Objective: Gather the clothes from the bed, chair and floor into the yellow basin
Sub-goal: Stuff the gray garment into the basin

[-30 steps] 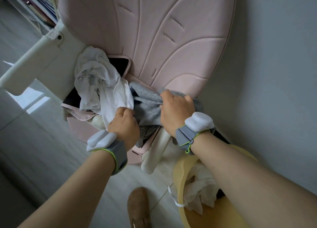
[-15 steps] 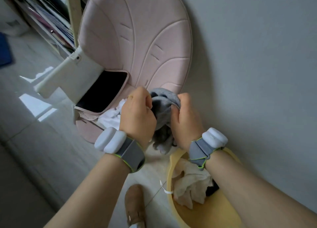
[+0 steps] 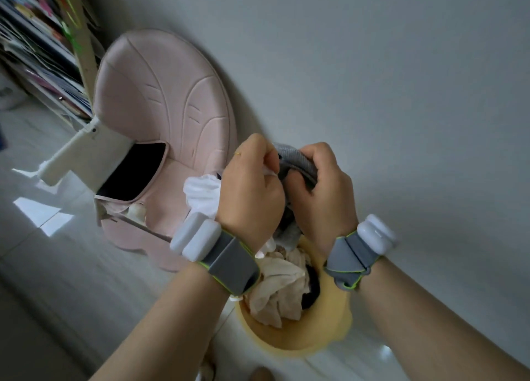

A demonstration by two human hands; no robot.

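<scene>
My left hand [image 3: 249, 191] grips a bunched white garment [image 3: 202, 194] that bulges out to its left. My right hand [image 3: 321, 197] is closed on a grey garment [image 3: 298, 162], which arches over my fingers and hangs down between both hands. Both hands are held close together above the yellow basin [image 3: 329, 326] on the floor. The basin holds a crumpled cream cloth [image 3: 278, 289] and something dark beside it. The pink chair [image 3: 160, 128] stands behind and left of my hands, its seat bare of clothes.
A grey wall runs along the right. The chair's white armrest [image 3: 74, 157] sticks out to the left, and a bookshelf [image 3: 43, 51] fills the upper left. The pale glossy floor lies below left. A brown slipper [image 3: 261, 375] shows at the bottom edge.
Both hands lifted the white and grey garments off the chair seat and brought them right, over the basin. The seat is now bare and the view has pulled back from the chair.
</scene>
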